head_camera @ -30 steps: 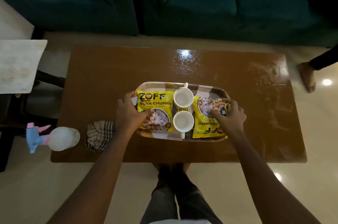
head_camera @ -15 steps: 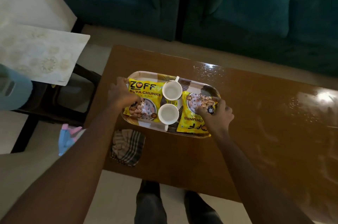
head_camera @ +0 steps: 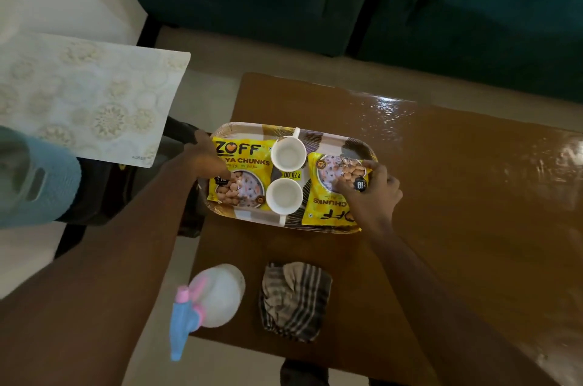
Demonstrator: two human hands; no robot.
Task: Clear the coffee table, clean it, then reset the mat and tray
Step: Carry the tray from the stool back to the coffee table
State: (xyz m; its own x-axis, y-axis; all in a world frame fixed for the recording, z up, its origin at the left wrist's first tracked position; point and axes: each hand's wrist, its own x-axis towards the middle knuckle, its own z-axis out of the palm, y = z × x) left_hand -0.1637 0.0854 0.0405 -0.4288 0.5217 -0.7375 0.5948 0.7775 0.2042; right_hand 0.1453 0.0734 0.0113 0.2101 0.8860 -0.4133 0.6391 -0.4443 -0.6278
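Both hands gripped the tray at the left end of the glossy brown table. The left hand curled round its left rim, fingers on a yellow snack packet. The right hand curled over its right end, fingers on a second packet. Two white cups sat between the packets. A spray bottle and a striped cloth lay near the table's front corner. The pale patterned mat lay on a dark stand left of the table.
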